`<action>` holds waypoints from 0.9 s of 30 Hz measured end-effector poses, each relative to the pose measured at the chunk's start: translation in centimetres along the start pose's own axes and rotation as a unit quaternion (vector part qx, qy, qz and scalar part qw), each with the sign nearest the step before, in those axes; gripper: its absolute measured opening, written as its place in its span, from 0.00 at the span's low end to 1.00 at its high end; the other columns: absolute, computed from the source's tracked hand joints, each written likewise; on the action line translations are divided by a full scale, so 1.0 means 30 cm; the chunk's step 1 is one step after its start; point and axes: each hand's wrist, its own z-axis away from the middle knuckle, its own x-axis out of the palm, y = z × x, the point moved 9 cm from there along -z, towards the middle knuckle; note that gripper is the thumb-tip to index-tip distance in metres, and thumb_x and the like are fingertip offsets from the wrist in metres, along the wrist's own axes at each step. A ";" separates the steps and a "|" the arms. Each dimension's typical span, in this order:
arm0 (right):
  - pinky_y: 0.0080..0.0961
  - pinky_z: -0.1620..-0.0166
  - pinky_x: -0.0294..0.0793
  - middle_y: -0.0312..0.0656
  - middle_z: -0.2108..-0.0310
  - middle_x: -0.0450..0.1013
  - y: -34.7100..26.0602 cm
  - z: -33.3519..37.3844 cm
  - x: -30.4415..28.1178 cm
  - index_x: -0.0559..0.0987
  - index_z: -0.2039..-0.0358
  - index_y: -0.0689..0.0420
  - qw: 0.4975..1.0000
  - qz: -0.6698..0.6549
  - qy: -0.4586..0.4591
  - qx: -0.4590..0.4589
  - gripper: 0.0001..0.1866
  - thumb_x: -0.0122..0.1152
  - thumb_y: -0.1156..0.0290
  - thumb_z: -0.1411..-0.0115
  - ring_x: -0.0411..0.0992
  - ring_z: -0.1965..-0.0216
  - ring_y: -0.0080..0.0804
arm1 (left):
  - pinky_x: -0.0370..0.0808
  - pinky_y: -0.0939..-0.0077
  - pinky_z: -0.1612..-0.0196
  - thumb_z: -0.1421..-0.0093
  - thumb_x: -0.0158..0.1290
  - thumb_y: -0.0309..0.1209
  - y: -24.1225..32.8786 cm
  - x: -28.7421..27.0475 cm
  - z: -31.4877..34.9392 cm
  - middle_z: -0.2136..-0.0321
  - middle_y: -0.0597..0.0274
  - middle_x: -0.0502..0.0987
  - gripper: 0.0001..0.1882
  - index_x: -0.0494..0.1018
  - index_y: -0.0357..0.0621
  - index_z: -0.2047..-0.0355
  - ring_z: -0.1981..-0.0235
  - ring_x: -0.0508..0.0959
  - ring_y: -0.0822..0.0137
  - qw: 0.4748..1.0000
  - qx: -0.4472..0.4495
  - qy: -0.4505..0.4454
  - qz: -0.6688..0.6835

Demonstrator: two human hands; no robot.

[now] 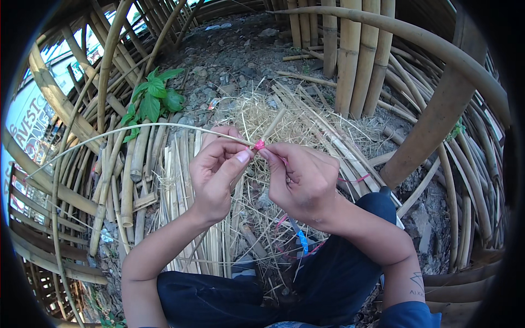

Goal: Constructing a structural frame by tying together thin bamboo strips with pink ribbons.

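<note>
A long, thin bamboo strip [136, 126] arches from my hands out to the far left. Its near end is pinched between the thumb and fingers of my left hand [216, 172]. Bright pink plastic string [259, 145] is wrapped in a small band around the strip there. My right hand [306, 177] is closed on this string, thumb against forefinger, right beside the left fingertips. A loose length of the string shows beyond the right hand. Just past the band a short bamboo piece [274, 123] points up and away; whether it joins the strip I cannot tell.
Split bamboo slats [183, 191] and pale shavings [262, 112] cover the ground before my knees. A narrow object with a blue-wrapped part [302, 240] lies between my legs. Upright bamboo poles [350, 60] and a thick slanting post [432, 120] stand right. A green plant [153, 95] grows left.
</note>
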 end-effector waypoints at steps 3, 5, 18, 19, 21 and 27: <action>0.27 0.82 0.68 0.41 0.85 0.71 -0.007 0.005 -0.010 0.75 0.76 0.60 0.999 0.033 0.019 -0.004 0.05 0.63 0.82 0.54 0.72 0.85 0.34 | 0.68 0.75 0.56 0.40 0.52 0.23 0.008 0.013 0.034 0.60 0.53 0.70 0.06 0.75 0.32 0.69 0.59 0.70 0.69 0.999 0.039 0.010 -0.030; 0.25 0.81 0.68 0.42 0.84 0.71 -0.001 0.007 -0.006 0.75 0.77 0.62 0.998 0.052 -0.018 0.022 0.06 0.63 0.85 0.54 0.72 0.85 0.34 | 0.68 0.75 0.55 0.40 0.53 0.24 -0.004 0.007 0.043 0.60 0.53 0.72 0.06 0.76 0.32 0.68 0.58 0.71 0.68 0.999 0.032 0.022 -0.013; 0.30 0.83 0.66 0.43 0.86 0.70 0.059 0.047 0.014 0.72 0.73 0.61 0.973 -0.004 -0.079 0.215 0.06 0.61 0.78 0.49 0.71 0.85 0.36 | 0.66 0.69 0.50 0.39 0.54 0.27 0.023 0.050 0.016 0.61 0.53 0.74 0.07 0.74 0.36 0.64 0.55 0.72 0.60 0.978 0.055 -0.055 -0.192; 0.30 0.82 0.67 0.43 0.85 0.71 0.047 0.049 0.016 0.73 0.71 0.62 0.975 -0.031 -0.084 0.202 0.05 0.61 0.78 0.47 0.72 0.85 0.36 | 0.67 0.70 0.50 0.39 0.54 0.27 0.026 0.050 0.016 0.61 0.53 0.74 0.06 0.74 0.36 0.64 0.56 0.72 0.60 0.975 0.059 -0.045 -0.208; 0.30 0.82 0.67 0.44 0.84 0.71 0.047 0.057 0.030 0.74 0.68 0.64 0.976 -0.057 -0.088 0.190 0.05 0.60 0.79 0.46 0.72 0.85 0.36 | 0.68 0.71 0.52 0.39 0.54 0.26 0.024 0.054 0.017 0.62 0.53 0.75 0.06 0.75 0.35 0.64 0.58 0.73 0.61 0.978 0.061 -0.037 -0.197; 0.25 0.80 0.65 0.38 0.82 0.69 -0.042 0.050 0.010 0.76 0.63 0.64 0.994 0.098 -0.032 -0.043 0.12 0.58 0.78 0.51 0.70 0.82 0.30 | 0.71 0.76 0.56 0.37 0.53 0.26 -0.008 0.031 0.041 0.63 0.56 0.77 0.08 0.75 0.32 0.61 0.60 0.75 0.70 0.996 -0.073 0.009 -0.060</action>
